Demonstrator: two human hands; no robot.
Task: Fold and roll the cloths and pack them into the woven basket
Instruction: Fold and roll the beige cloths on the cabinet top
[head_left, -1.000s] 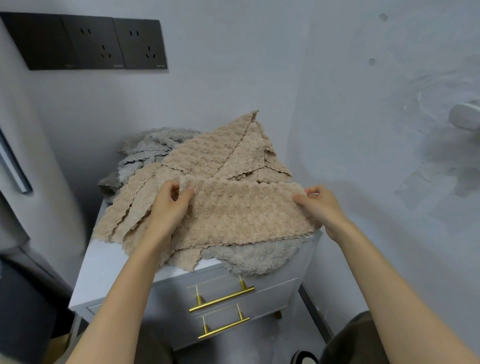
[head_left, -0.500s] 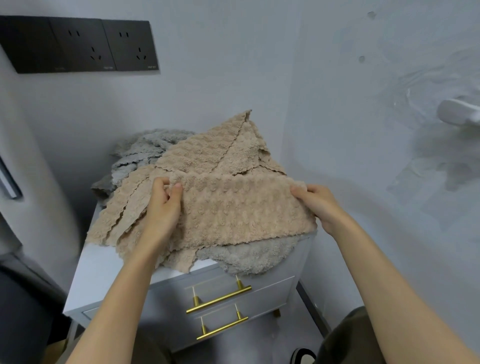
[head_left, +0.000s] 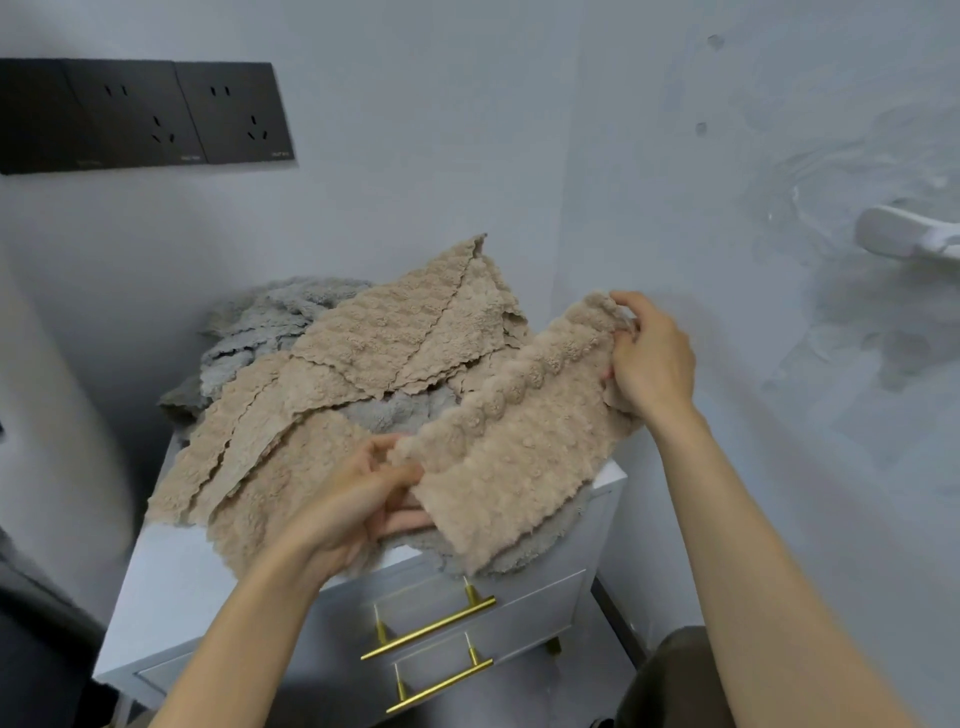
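Observation:
A folded beige bobbled cloth (head_left: 519, 452) hangs slanted in the air over the cabinet top. My left hand (head_left: 358, 504) pinches its lower left end. Its upper right end is gripped by my right hand (head_left: 652, 358), raised higher. Under it lies a heap of more beige cloths (head_left: 395, 338) and grey cloths (head_left: 260, 327). One grey cloth (head_left: 519, 556) droops over the cabinet's front edge. No woven basket is in view.
The heap sits on a small white cabinet (head_left: 171, 582) with two gold drawer handles (head_left: 428, 629), set in a wall corner. Black wall sockets (head_left: 140, 114) are up left. A white fitting (head_left: 904, 239) juts from the right wall.
I have lifted the beige cloth off the heap. My right hand rose and my left hand dropped toward me, so the cloth now slants up to the right.

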